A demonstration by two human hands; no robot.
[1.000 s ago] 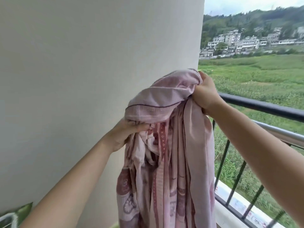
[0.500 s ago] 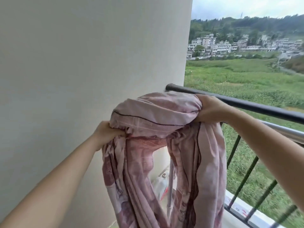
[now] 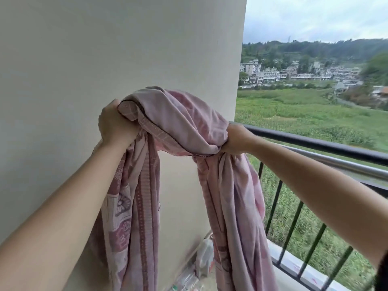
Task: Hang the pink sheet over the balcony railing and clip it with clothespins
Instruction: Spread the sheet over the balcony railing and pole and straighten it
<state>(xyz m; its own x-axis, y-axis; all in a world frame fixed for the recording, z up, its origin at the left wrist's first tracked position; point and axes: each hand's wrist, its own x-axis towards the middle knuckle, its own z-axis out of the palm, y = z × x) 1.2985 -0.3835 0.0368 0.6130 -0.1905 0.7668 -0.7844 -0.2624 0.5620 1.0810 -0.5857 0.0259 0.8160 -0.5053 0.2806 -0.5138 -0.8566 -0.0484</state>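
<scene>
The pink sheet, patterned in darker rose, is bunched and held up in the air in front of a pale wall. My left hand grips its left end at chest height. My right hand grips the other end, just in front of the black top rail of the balcony railing. Between my hands the cloth arches upward. From each hand a long bundle hangs down toward the floor. No clothespins are visible.
A pale wall fills the left and meets the railing at its corner. A silver bar runs just below the black rail. Plastic bags and bottles lie on the floor by the wall. Green fields lie beyond.
My left hand has risen and both hands have pulled further apart, so the sheet now arches between them with a wider gap between the two hanging bundles. The view has turned slightly left.
</scene>
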